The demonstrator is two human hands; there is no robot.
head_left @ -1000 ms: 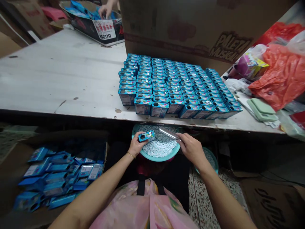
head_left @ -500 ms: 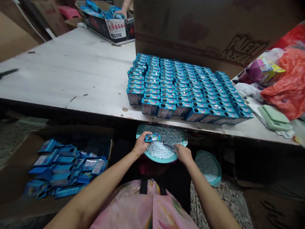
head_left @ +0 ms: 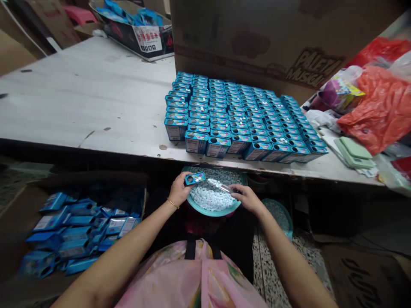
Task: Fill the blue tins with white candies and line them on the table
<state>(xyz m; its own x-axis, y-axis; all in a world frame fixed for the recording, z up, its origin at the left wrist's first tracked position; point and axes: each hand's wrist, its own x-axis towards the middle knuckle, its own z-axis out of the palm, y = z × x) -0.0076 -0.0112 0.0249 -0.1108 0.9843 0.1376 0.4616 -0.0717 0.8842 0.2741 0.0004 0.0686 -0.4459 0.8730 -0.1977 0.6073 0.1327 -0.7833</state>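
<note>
My left hand (head_left: 180, 189) grips a small blue box (head_left: 195, 178) with a round dark hole in its top and a few white pieces lying on it. A metal scoop (head_left: 225, 188) is held in my right hand (head_left: 247, 197), its tip loaded with white pieces and pointing at the box. Both hands are over a turquoise basin (head_left: 212, 212) heaped with small white pieces. On the table beyond, many blue boxes (head_left: 218, 145) stand upright in packed rows, with white pieces on some of their tops.
A carton (head_left: 13, 209) of blue boxes sits at lower left. Another carton (head_left: 150, 40) stands on the white table (head_left: 64, 98). A large cardboard box (head_left: 244, 38) rises behind the rows. Plastic bags (head_left: 382, 102) and a green scale (head_left: 355, 152) lie right. Another basin (head_left: 290, 231) is below.
The scoop has come up out of the white pieces carrying some. My left hand has lifted the box slightly. The other person's hand at the far carton is gone. The view has shifted.
</note>
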